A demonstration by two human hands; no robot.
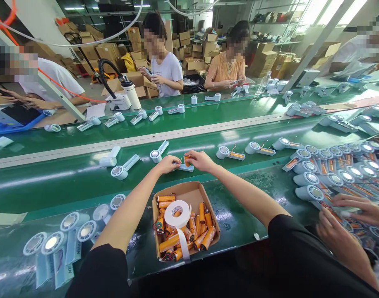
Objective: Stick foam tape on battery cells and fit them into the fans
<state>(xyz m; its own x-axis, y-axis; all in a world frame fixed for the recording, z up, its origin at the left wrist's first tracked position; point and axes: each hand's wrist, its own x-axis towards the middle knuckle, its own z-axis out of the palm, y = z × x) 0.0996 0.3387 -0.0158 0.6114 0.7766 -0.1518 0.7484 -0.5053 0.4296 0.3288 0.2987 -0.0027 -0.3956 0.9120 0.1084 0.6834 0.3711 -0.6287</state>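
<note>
orange cylinder (186, 161) lies pinched in the right hand (201, 160).

Factory assembly workshop. Long green conveyor belts (140, 145) with a pale metal divider strip (152, 135); rows of light-blue plastic fan housings (313, 192) with round heads; one open brown cardboard box (192, 188) of orange cylindrical battery cells (169, 242); several people (167, 72) seated or standing along the line; stacked brown cardboard cartons (110, 54) and metal shelving (279, 31) behind.
</note>
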